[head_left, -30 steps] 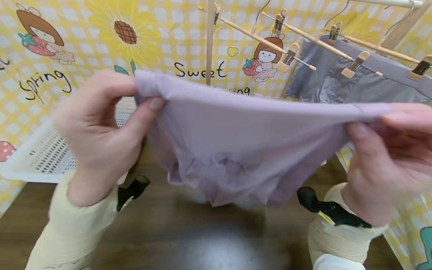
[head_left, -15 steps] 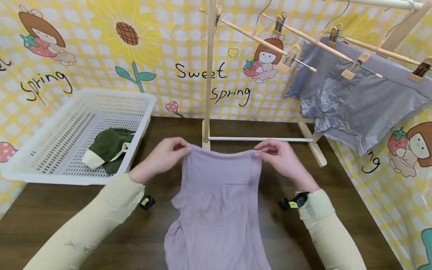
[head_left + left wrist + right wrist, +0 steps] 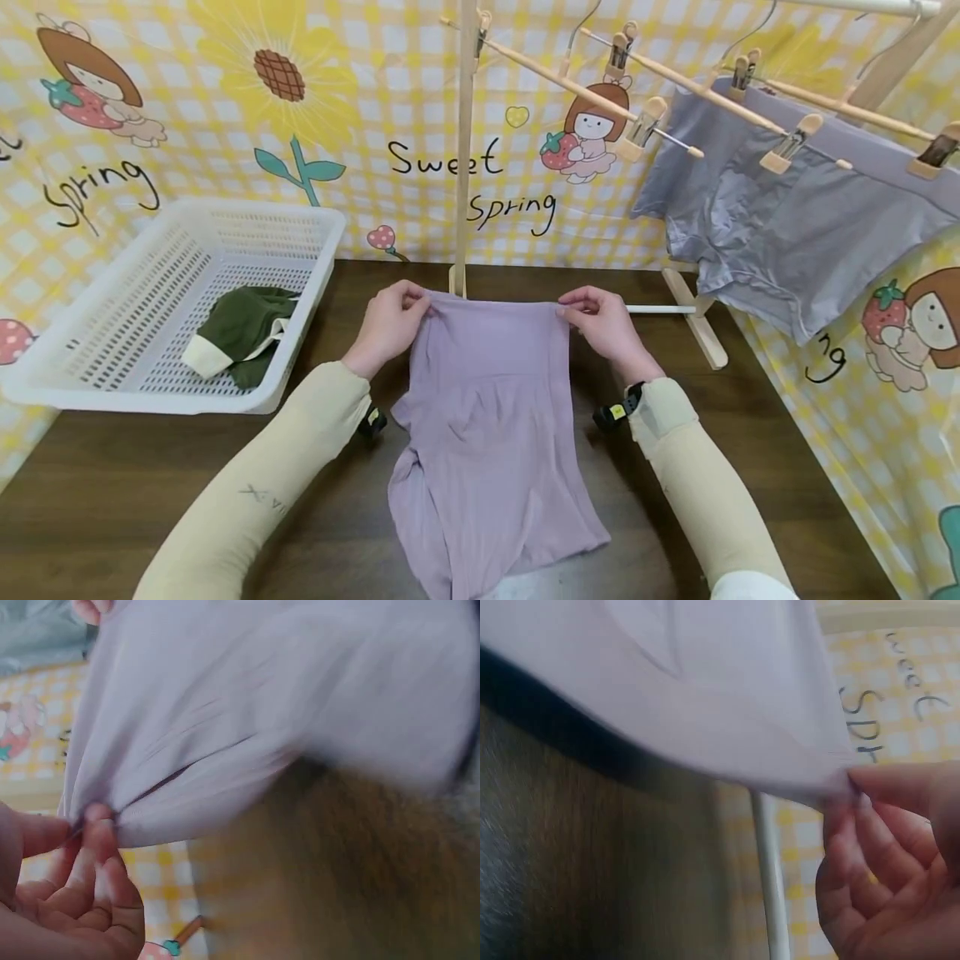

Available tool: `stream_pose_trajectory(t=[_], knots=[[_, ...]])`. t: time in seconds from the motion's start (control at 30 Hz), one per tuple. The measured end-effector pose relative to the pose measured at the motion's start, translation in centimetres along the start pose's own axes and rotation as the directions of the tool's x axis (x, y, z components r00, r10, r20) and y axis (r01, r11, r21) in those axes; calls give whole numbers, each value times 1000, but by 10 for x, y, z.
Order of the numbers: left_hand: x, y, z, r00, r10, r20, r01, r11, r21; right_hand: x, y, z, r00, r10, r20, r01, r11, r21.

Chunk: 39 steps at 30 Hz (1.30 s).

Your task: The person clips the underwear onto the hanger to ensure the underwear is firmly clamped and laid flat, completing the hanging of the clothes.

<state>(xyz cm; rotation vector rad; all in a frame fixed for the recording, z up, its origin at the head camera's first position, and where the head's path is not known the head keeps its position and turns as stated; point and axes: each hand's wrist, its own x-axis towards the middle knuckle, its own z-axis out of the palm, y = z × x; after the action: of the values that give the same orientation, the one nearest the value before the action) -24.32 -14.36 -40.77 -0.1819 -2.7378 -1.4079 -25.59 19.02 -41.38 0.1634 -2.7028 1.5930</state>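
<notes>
A pair of light purple shorts [image 3: 498, 400] hangs from both hands above the dark wooden table, its lower part spread toward the near edge. My left hand [image 3: 392, 323] pinches the left corner of the waistband between thumb and fingers. At the opposite corner, my right hand [image 3: 606, 327] pinches the band the same way, keeping it straight between them. Close up in the left wrist view, the left hand [image 3: 82, 885] grips the cloth, which is creased there. The right wrist view has the right hand [image 3: 885, 847] holding its corner, the cloth slightly blurred.
A white perforated basket [image 3: 52, 385] on the left holds a dark green garment [image 3: 243, 333] with cream trim. Behind stands a wooden rack [image 3: 463, 167] with several clip hangers [image 3: 645, 125]. Grey-purple shorts [image 3: 795, 208] hang clipped on its right side.
The shorts, first stretched wide close to the camera, have been lowered toward the table. Both hands moved down, away and closer together, keeping their pinch, then slightly farther forward.
</notes>
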Motion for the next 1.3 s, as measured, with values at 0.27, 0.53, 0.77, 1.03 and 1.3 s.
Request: stream_pose_trajectory(t=[0.27, 0.53, 0.77, 1.03, 1.3], knots=[[-35, 8, 9, 958, 212, 191, -243, 956, 161, -27, -8, -3, 984, -95, 147, 130, 959, -253], [-103, 10, 5, 721, 221, 657, -528, 790, 313, -83, 0, -1, 802, -174, 571, 411, 855, -316], [-109, 1, -11, 690, 89, 718, -518, 753, 405, -104, 16, -9, 839, -118, 531, 357, 856, -375], [-133, 27, 8, 645, 331, 688, -620, 753, 219, -120, 19, -8, 965, -111, 237, 221, 831, -511], [-166, 35, 39, 490, 276, 827, -755, 607, 246, -136, 6, 26, 969, -3, 247, 155, 788, -596]])
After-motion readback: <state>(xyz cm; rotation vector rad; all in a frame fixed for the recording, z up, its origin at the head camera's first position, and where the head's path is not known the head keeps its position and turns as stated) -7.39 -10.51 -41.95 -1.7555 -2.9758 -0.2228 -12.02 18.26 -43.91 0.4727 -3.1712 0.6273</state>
